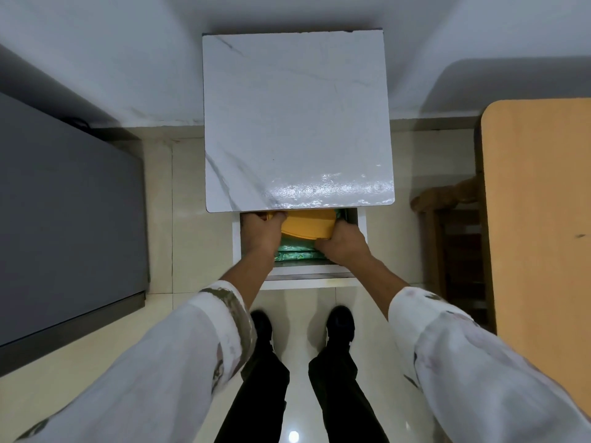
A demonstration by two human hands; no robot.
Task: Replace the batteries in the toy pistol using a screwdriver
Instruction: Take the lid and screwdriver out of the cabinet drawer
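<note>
A drawer (362, 231) stands pulled out from under a white marble-patterned table (297, 123). Inside it lies a flat yellow box (308, 227), partly hidden under the tabletop's front edge. My left hand (262, 235) grips the box's left end, fingers curled over its far edge. My right hand (345, 244) grips its right end. Green patterned packets (297, 252) lie under the box in the drawer. No toy pistol, screwdriver or batteries show.
A dark grey cabinet (64, 219) stands to the left. On the right is an orange-topped table (540, 219), with a wooden chair (447, 219) beside it. My two black shoes (300, 327) stand on a glossy cream tile floor just before the drawer.
</note>
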